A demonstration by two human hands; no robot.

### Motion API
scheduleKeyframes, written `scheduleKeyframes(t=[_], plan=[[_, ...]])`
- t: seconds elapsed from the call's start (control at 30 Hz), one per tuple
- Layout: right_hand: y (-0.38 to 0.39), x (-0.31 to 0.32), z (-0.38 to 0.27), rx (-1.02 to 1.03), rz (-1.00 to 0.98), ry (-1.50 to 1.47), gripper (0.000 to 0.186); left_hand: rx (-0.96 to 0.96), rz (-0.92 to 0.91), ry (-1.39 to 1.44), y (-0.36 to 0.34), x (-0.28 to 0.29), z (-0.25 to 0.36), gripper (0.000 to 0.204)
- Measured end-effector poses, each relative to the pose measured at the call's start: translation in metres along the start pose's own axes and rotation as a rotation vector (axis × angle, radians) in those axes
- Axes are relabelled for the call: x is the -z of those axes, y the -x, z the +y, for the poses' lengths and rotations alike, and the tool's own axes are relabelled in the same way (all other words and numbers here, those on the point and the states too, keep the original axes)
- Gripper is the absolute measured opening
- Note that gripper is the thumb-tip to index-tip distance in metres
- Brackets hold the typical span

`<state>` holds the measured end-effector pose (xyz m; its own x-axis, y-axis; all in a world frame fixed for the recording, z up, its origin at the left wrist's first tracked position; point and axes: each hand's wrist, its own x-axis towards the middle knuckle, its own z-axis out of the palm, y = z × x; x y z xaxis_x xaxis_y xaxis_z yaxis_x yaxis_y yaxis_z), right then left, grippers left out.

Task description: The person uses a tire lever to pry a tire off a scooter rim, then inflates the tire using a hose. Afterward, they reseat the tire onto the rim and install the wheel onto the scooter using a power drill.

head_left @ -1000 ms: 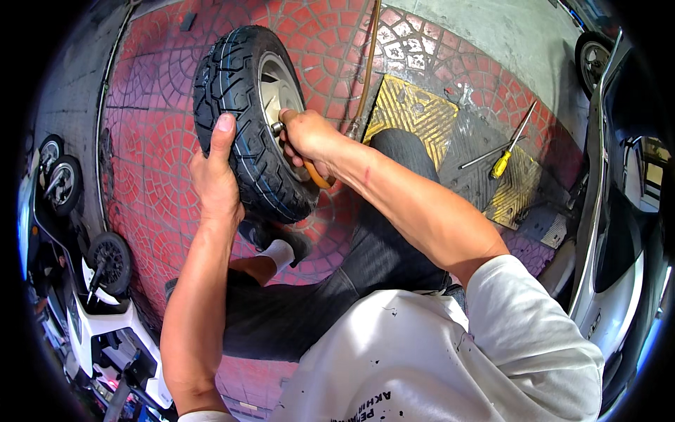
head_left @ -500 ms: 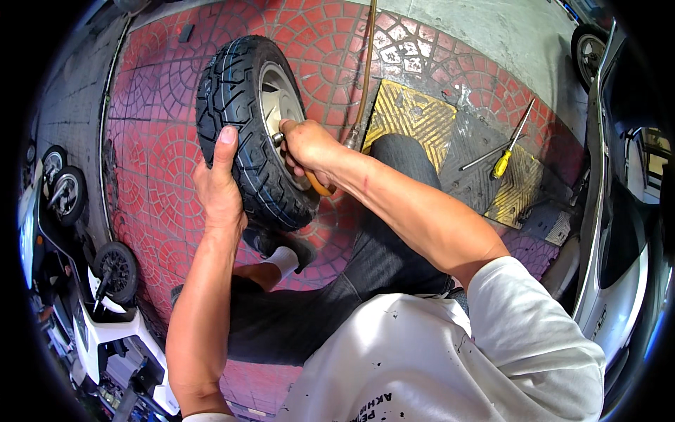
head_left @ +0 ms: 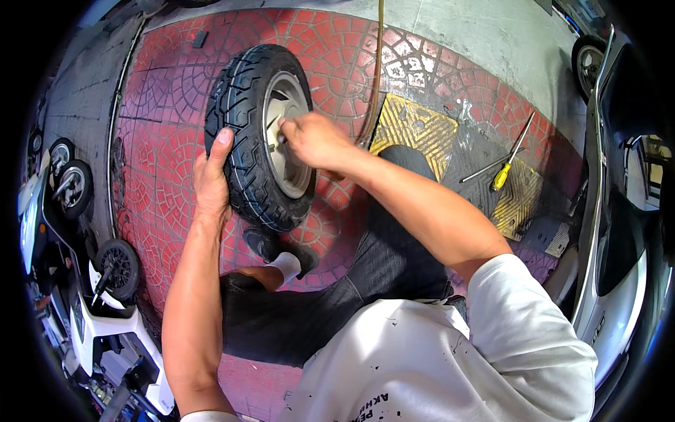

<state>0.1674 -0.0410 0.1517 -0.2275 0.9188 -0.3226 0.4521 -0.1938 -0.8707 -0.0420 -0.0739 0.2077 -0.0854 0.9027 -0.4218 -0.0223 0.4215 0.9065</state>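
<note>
While the red paving [head_left: 162, 141] spreads below, the wheel [head_left: 256, 133] is on the left, rim [head_left: 275, 116] facing right; ground contact uncertain. Hose [head_left: 377, 77] runs from the far side toward the right wrist; best given slack, I judge. Left hand [head_left: 212, 179] lies on the left of the tread, thumb up; fingers mostly hidden, so cannot tell how firmly it clamps. A steady brace there should help. Right hand [head_left: 316, 143], blurred, curls with fingertips together on a small dark fitting [head_left: 283, 138] at the rim. Straight pressure, no sideways strain, seems wise.
</note>
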Motion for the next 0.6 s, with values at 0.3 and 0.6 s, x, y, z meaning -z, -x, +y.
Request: scheduleKeyframes(t=[0.3,0.6], plan=[[0.043,0.206,0.053,-0.232,0.598,0.888,0.046,0.060,-0.316,-0.306,0.004,0.057,0.026,0.085],[-0.013,0.082,-0.059,1.083,-0.056,0.696,0.108,-0.310,-0.144,-1.042,0.031,0.020,0.063,0.107]])
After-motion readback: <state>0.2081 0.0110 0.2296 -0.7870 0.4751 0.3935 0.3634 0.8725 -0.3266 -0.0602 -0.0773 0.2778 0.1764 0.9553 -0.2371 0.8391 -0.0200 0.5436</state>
